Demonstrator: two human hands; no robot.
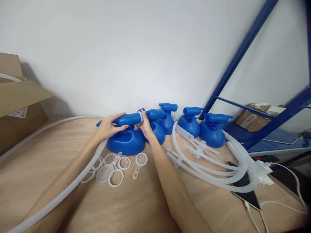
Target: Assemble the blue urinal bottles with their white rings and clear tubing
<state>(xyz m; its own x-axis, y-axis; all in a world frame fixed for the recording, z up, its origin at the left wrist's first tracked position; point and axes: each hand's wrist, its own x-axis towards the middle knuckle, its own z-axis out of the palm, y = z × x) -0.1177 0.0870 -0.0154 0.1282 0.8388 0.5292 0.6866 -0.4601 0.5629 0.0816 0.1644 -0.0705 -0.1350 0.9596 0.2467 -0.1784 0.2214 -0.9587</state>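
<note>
A blue plastic urinal bottle (126, 142) rests upright on the wooden table, its tube-shaped neck lying sideways on top. My left hand (109, 126) grips the neck's left part, thumb in front and fingers behind. At the neck's right end, my right hand (145, 125) is closed round the whitish ring (140, 117) on the mouth; part of the ring is hidden by the fingers. Just in front lie several loose white rings (116, 178) and round lids with strap tabs (141, 159). A second blue bottle (157, 132) stands right behind my right hand.
More blue bottles (212, 134) line the wall to the right. Coiled translucent hoses (252, 181) with clear connectors (199, 149) lie partly over a phone (245, 191) and near a power strip (264, 178). A long hose (65, 191) crosses my left forearm. An opened carton (26, 113) stands left.
</note>
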